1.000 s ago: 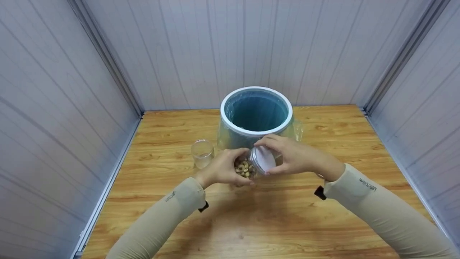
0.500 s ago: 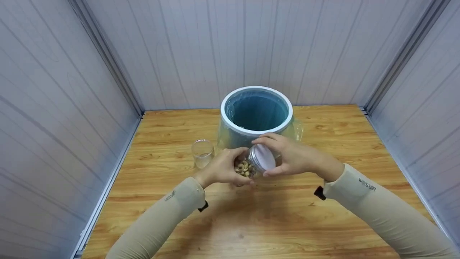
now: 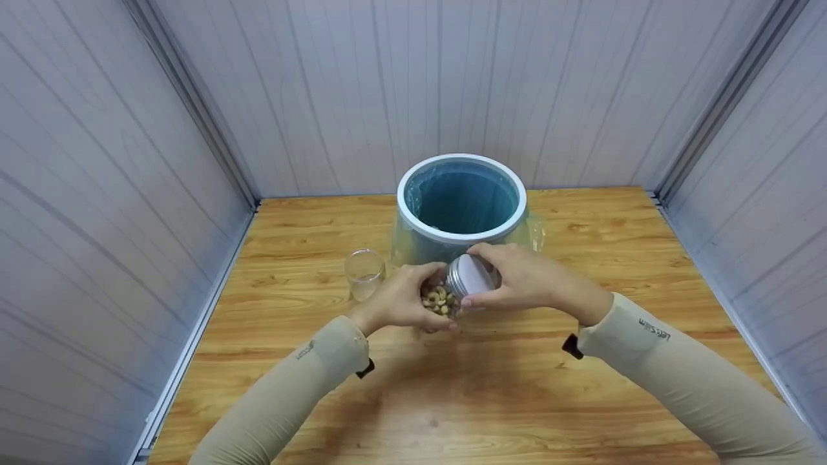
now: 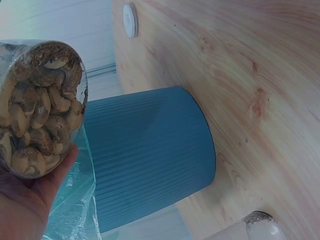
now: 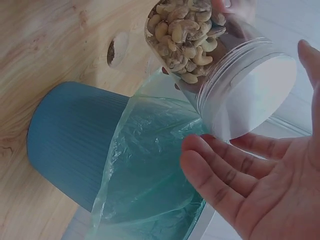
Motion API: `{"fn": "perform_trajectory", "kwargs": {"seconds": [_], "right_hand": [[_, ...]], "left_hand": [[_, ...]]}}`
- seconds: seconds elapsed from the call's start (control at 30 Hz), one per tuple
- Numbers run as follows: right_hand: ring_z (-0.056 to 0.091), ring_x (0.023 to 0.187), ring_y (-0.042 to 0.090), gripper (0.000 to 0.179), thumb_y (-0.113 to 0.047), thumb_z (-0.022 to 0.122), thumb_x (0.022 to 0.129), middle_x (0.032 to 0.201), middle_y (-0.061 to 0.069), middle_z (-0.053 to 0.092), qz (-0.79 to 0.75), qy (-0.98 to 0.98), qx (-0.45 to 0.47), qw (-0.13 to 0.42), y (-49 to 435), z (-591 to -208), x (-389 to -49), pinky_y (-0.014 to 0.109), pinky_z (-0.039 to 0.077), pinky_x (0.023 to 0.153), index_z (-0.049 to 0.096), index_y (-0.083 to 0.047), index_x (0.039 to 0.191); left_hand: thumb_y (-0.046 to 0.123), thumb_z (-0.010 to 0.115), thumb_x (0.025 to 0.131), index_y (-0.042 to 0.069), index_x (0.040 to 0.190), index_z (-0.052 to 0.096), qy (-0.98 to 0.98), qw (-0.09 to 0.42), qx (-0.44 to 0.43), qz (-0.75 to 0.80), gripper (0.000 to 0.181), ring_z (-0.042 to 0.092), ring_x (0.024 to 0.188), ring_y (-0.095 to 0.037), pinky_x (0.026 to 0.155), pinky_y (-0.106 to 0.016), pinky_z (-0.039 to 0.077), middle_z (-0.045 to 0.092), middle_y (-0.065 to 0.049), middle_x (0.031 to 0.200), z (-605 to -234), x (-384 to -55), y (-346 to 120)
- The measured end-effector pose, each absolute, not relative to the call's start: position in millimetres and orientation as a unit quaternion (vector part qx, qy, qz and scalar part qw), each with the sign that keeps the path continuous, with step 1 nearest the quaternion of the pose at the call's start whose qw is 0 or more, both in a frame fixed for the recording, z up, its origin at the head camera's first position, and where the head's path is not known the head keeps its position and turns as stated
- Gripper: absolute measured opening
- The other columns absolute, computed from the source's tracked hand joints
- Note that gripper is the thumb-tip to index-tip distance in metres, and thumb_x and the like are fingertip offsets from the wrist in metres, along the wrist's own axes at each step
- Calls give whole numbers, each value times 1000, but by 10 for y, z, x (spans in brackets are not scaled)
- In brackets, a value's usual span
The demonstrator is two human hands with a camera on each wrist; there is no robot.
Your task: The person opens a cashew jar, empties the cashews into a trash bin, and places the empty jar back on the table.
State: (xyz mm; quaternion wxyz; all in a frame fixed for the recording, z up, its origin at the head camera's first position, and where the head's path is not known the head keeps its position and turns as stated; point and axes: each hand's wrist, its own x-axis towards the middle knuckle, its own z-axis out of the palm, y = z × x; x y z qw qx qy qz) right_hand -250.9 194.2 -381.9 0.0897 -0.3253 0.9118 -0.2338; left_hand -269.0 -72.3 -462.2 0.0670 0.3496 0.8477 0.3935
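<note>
A clear jar of cashews (image 5: 182,35) is tilted in front of the bin, with its silver-and-white lid (image 3: 471,276) on and facing right. The left hand (image 3: 404,300) grips the jar's body between thumb and fingers. Around the lid sits the right hand (image 3: 526,281), thumb at the near edge and fingers at the far edge. In the right wrist view its fingertips (image 5: 195,147) lie right at the lid's rim, with the thumb close beside the other side. The jar's base, packed with cashews, shows in the left wrist view.
Behind the hands stands a blue bin (image 3: 465,194) with a white rim ring and translucent green liner (image 5: 150,165). A clear container (image 3: 365,274) with some residue inside stands left of the bin. A flat white disc (image 4: 130,20) lies on the wooden table (image 3: 310,239). Panel walls enclose three sides.
The right hand has shifted slightly round the lid, its thumb moving up and left along the near edge. The left hand and jar are nearly still.
</note>
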Motion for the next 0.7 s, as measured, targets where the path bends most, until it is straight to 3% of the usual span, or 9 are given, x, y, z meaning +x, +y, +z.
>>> {"fn": "perform_trajectory", "kwargs": {"seconds": [0.47,0.7], "right_hand": [[59,124,34,82,-21,93,82,144,18,55,-242,876,-410,75,1987,-3846,-2517,52,57,100,49,-6,150],[57,132,34,82,-11,95,81,150,15,53,-249,866,-430,65,2003,-3859,-2513,56,56,109,51,-11,151]], "left_hand": [[42,101,71,11,139,66,851,57,359,378,83,70,102,-12,93,-32,61,76,0,117,-4637,-2698,-683],[45,100,72,10,144,63,853,65,351,381,88,70,106,-13,96,-35,61,75,0,123,-4646,-2701,-691]]}}
